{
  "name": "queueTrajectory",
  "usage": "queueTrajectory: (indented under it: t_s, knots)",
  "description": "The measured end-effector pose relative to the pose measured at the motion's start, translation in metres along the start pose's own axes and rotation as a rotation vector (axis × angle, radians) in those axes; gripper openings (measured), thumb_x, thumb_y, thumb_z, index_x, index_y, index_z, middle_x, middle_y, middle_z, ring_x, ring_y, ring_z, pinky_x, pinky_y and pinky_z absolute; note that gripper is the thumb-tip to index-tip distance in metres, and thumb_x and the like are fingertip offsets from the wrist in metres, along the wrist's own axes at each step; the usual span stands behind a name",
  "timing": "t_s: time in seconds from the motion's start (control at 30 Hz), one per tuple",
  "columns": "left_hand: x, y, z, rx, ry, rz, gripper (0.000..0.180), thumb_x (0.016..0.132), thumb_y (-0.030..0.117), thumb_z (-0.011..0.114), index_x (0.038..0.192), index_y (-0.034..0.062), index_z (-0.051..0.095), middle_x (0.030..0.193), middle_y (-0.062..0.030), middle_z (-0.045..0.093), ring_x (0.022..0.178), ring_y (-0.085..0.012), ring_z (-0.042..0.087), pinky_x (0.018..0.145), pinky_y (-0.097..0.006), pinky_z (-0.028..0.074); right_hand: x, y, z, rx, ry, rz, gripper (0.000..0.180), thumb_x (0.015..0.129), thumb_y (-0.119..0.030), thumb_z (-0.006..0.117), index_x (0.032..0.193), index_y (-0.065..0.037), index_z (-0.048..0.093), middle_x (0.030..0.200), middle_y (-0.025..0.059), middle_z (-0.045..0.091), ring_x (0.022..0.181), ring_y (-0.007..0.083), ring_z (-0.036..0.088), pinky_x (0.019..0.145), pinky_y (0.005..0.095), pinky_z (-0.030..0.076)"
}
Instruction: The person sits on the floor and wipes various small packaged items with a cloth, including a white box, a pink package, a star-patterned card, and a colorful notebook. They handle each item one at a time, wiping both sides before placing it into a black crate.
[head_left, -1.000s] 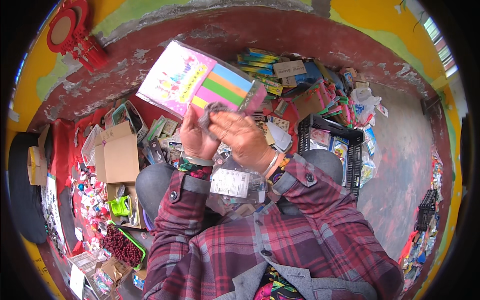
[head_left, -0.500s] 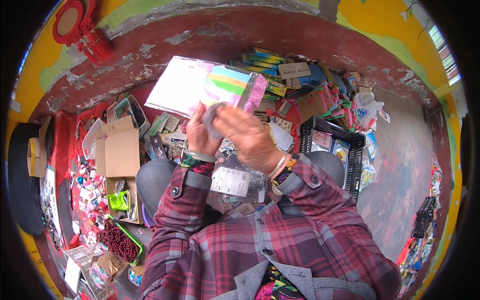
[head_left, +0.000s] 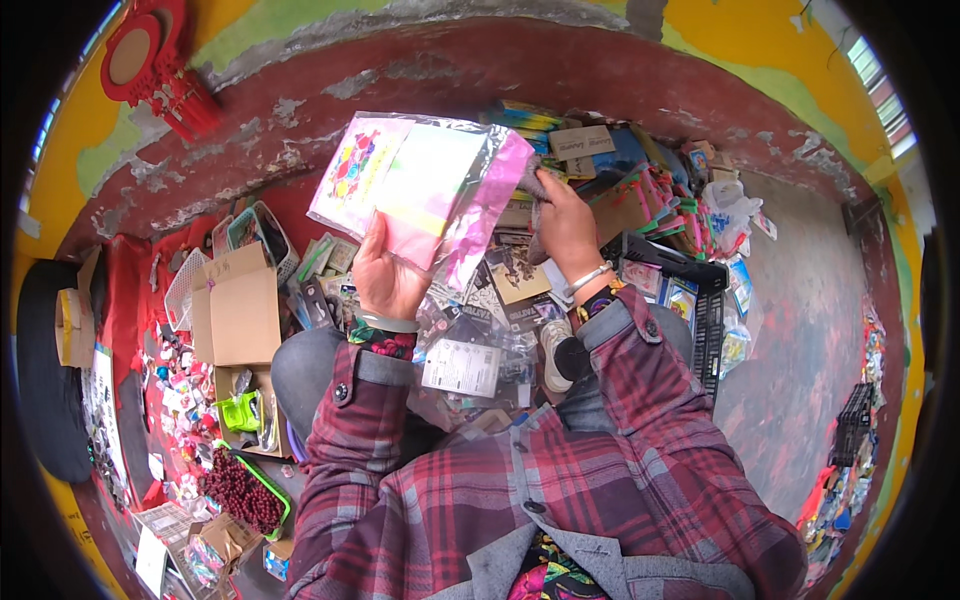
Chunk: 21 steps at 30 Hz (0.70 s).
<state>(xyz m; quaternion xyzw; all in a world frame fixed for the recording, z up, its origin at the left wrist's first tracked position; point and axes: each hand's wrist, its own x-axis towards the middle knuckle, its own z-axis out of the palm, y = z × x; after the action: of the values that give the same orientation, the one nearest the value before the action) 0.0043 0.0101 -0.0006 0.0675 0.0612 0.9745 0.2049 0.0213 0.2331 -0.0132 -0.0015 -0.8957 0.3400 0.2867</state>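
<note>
My left hand [head_left: 390, 278] grips the lower edge of a clear plastic packet [head_left: 420, 190], thumb on top, fingers behind it. Pastel sheets in pink, white and yellow show through the film, with a colourful print at the left and a pink strip along the right. At the packet's right side my right hand [head_left: 568, 228] is closed on a dark grey cloth [head_left: 537, 225]. Part of the cloth reaches up to the packet's right edge; whether they touch I cannot tell. Below, between my knees, lies a white-labelled package [head_left: 462, 367] among other flat packs.
At the left stand an open cardboard box [head_left: 238, 310] and a green-rimmed tray of dark red beads [head_left: 240, 490]. A black plastic crate [head_left: 710, 320] is by my right knee. Stacked boxed goods [head_left: 590, 145] lean near the peeling wall [head_left: 450, 75]. Small wares litter the red floor covering.
My right hand has moved right with the grey cloth, from over my left hand to the packet's right edge. The packet has turned and tilted, and its print now shows.
</note>
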Motion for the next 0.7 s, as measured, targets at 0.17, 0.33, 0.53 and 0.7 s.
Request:
queueTrajectory:
  t_s: [0.17,0.33,0.53,0.7]
  knots:
    - [-0.005,-0.008,0.008,0.057,-0.029,-0.022,0.050,0.094,0.030,0.038,0.134,0.0011,0.030,0.134,-0.0150,0.040,0.123,-0.0302,0.039,0.104,-0.045,0.029,-0.013,0.001,0.006,0.750,-0.225,0.558,0.025,0.080,-0.009,0.054,0.104,-0.002,0.060,0.083,0.0115,0.064,0.075,0.0304,0.060,0.071,0.0344,0.048]
    - [-0.006,-0.039,-0.012,0.428,0.195,-0.049,0.047,0.093,0.032,0.045,0.127,0.0008,0.039,0.123,-0.0114,0.051,0.110,-0.0264,0.051,0.095,-0.041,0.040,-0.070,0.019,0.055,1.074,-0.277,0.387,0.031,0.090,-0.016,0.049,0.116,0.000,0.050,0.113,0.0100,0.055,0.103,0.0199,0.053,0.086,0.0320,0.044]
    - [-0.004,-0.030,-0.034,0.553,0.322,-0.077,0.045,0.092,0.030,0.044,0.124,-0.0013,0.043,0.119,-0.0122,0.054,0.107,-0.0237,0.054,0.093,-0.037,0.041,-0.049,-0.064,-0.003,1.330,-0.523,0.589,0.038,0.072,-0.006,0.066,0.108,-0.001,0.058,0.103,0.0106,0.061,0.097,0.0157,0.057,0.081,0.0289,0.047]
    - [-0.014,-0.045,-0.023,0.946,0.258,-0.243,0.046,0.092,0.036,0.045,0.117,-0.0026,0.049,0.094,-0.0081,0.063,0.072,-0.0198,0.061,0.063,-0.031,0.048,-0.079,-0.065,-0.059,1.845,-0.317,0.601,0.040,0.076,-0.003,0.065,0.114,-0.006,0.052,0.104,0.0033,0.060,0.097,0.0135,0.056,0.083,0.0289,0.045]
